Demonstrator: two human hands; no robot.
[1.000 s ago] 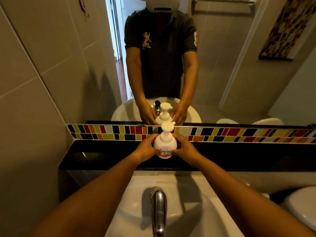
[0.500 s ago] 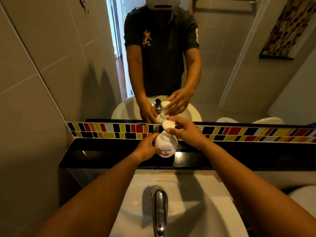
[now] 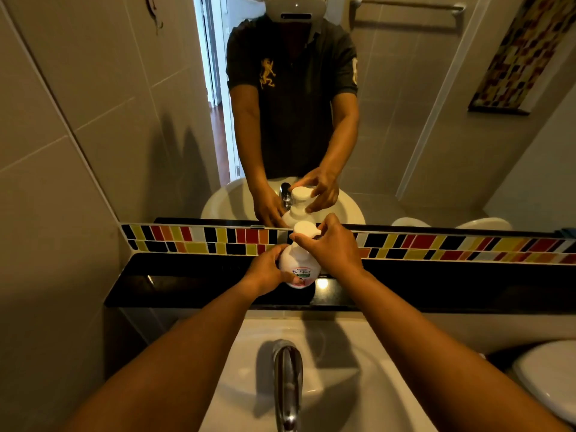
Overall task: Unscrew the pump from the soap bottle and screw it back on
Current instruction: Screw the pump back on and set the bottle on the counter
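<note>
I count one soap bottle (image 3: 298,269), standing on the one black bench (image 3: 193,283), and it carries one white pump (image 3: 304,229). Two hands are mine: my left hand (image 3: 265,272) and my right hand (image 3: 332,247). Below them there is one white sink (image 3: 358,385) with one chrome tap (image 3: 287,381). One mirror (image 3: 405,135) hangs above one band of coloured tiles (image 3: 436,246), and it doubles the bottle and both hands.
</note>
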